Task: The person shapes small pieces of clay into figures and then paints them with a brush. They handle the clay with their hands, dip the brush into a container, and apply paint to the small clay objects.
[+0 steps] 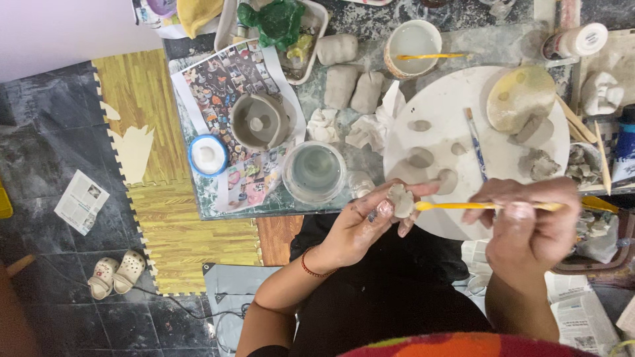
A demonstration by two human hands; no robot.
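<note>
Her left hand [360, 221] pinches a small soft clay piece [399, 199] above her lap while the right hand [526, 221], closed round a yellow tool [463, 205], prods it; too firm a push could dent or dislodge it.

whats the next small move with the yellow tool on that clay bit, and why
Probably ease the yellow tool a touch further left so its tip presses into the small clay piece. The right hand holds the tool level, its tip right at the clay's edge, while the left hand pinches the piece steady above the round white board.
</note>
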